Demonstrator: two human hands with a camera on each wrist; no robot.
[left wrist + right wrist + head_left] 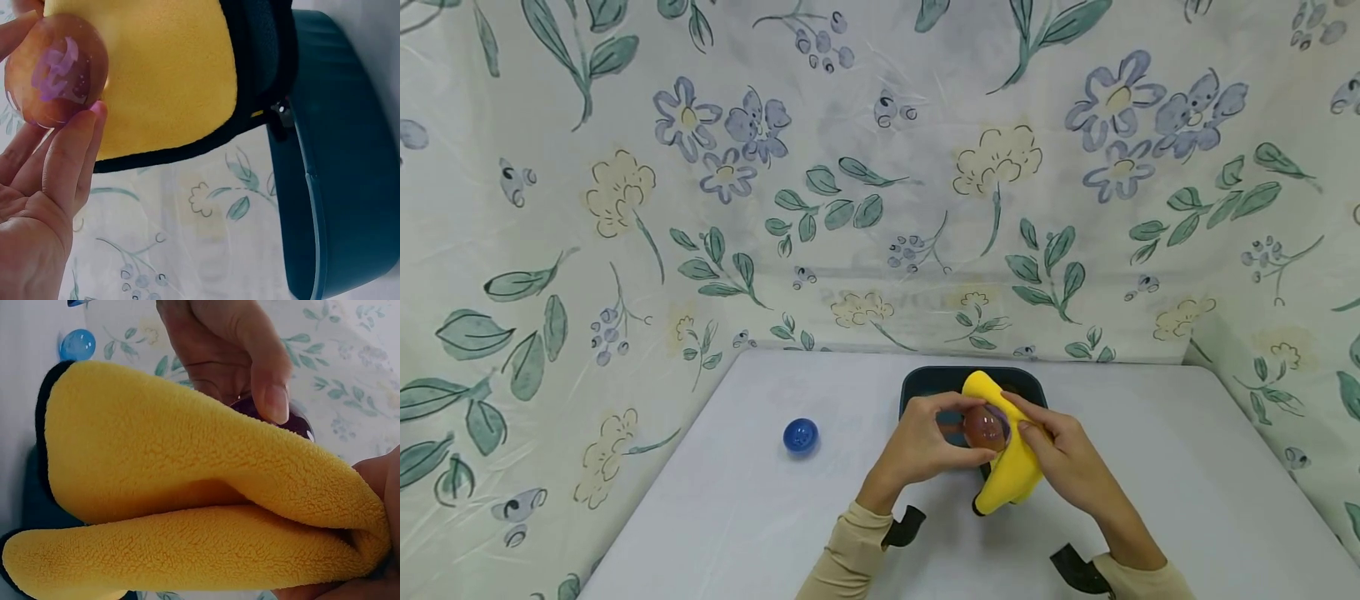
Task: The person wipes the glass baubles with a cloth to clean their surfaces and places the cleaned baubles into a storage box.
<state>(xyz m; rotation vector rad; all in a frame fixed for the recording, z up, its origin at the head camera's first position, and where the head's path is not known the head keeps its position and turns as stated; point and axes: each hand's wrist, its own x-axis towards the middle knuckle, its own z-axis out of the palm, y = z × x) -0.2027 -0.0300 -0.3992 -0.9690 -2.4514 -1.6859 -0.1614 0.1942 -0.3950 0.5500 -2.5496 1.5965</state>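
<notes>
Head view: brown ball and yellow cloth held above a dark tub.
Left hand (917, 446) pinches the ball (985, 427); right hand (1067, 462) grips the cloth (1009, 475), touching the ball's right side, over the tub (917, 385) on the counter (737, 517).

Beige long sleeves (850, 558), black wrist-camera mounts (904, 527) strapped at both wrists, bare hands

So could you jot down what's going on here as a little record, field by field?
Left hand: holds a brownish translucent ball with a purple mark inside
Right hand: grips a yellow cloth with dark edging, folded against the ball
Behind the hands: a dark teal tub
Off to the left: a small blue ball lying alone
Surface: white table
Backdrop: flower-printed sheet
</notes>
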